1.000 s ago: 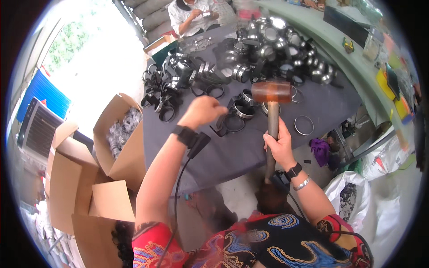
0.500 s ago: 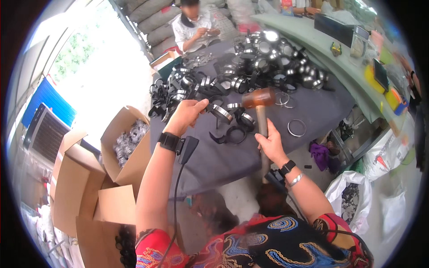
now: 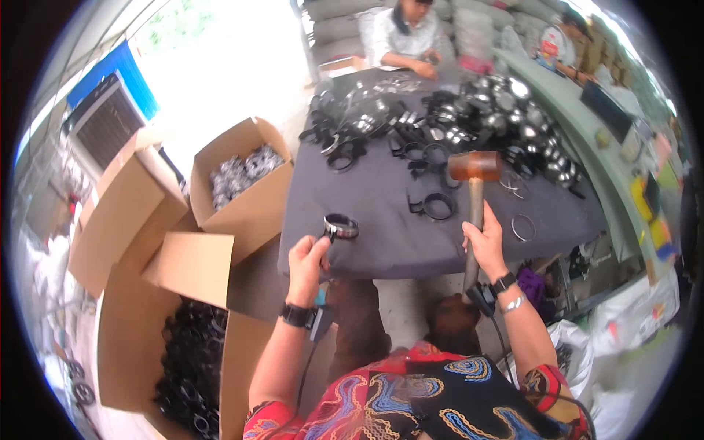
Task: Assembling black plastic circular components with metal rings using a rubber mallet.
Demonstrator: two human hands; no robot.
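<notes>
Pinched in my left hand (image 3: 306, 265) is a black ring-shaped clamp (image 3: 342, 233) with a shiny metal band, above the near left edge of the grey-covered table (image 3: 381, 246). My right hand (image 3: 484, 242) is wrapped round the wooden handle of a mallet (image 3: 475, 167), its reddish-brown head raised over the table. Left of the mallet head lies another black ring clamp (image 3: 440, 218), flat on the cloth. A thin loose metal ring (image 3: 513, 227) rests to the right of my right hand.
Black-and-silver clamps (image 3: 506, 110) are heaped across the table's far side. An open carton (image 3: 253, 202) holds silvery parts. Black rings (image 3: 191, 367) fill another carton at lower left. A person (image 3: 403, 40) sits across the table. A green counter (image 3: 609, 161) runs along the right.
My left hand has drawn a clamp away from the pile, back toward the near left table edge. The mallet stays raised in my right hand. The view has turned left and down.
</notes>
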